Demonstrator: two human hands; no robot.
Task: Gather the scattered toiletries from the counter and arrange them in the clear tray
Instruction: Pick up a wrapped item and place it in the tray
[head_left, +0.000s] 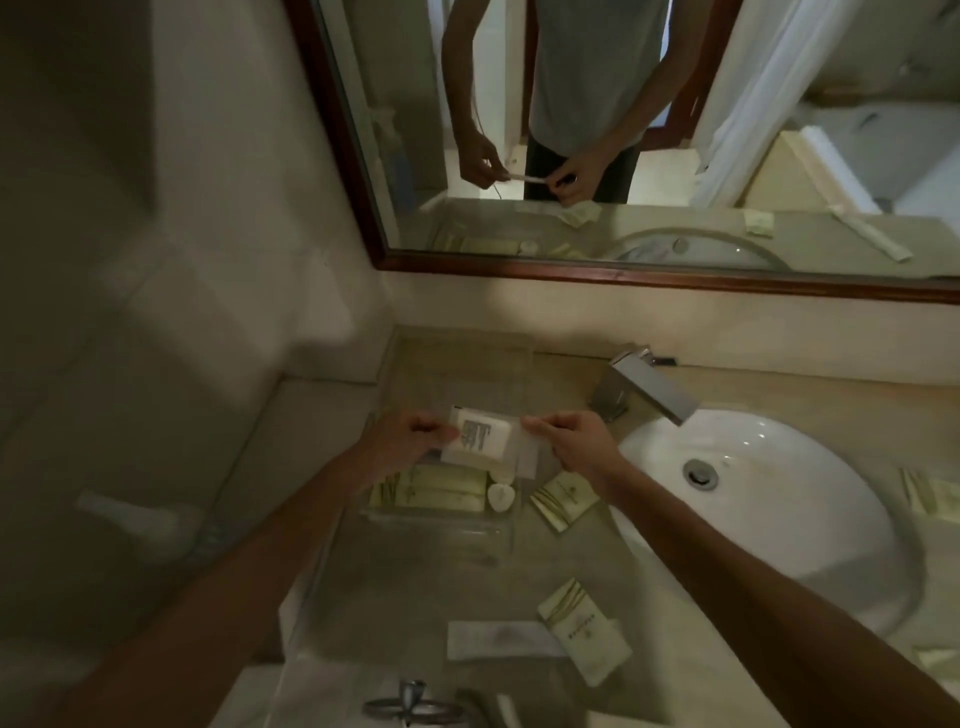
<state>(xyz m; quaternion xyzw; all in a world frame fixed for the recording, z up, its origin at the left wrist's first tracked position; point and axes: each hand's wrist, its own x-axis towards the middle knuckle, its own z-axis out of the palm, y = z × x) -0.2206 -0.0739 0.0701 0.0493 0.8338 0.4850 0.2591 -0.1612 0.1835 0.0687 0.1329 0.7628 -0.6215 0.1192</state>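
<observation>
- Clear plastic tray (470, 526) sits at the back-left part of the beige stone counter (415, 587), just left of the white oval sink basin (779, 499), and it's already partly filled.
- Inside it so far: a couple of long pale green-and-cream boxed toiletries (431, 491) lying side by side, plus a small round white cap-shaped item (501, 497) at their right end.
- Both hands are up over the tray's far side holding one flat white sachet with a grey printed label (480, 436). The left hand (410, 441) pinches its left edge, the right hand (576, 441) pinches the right edge, fingers curled on both.
- So I'd say that sachet is about to go in, not in yet.
- Still loose on the counter:
- a cream packet with green stripes (563, 501) just beside the tray's right end, between tray and basin
- another cream striped packet (584, 629) near the front edge
- a flat white paper-wrapped strip (498, 640) touching or just beside that one, can't tell which
- more pale packets (930, 499) at the right edge past the basin, kinda blurry
- My guess: roughly a third done, the bulk of the scattered stuff still needs collecting.
</observation>
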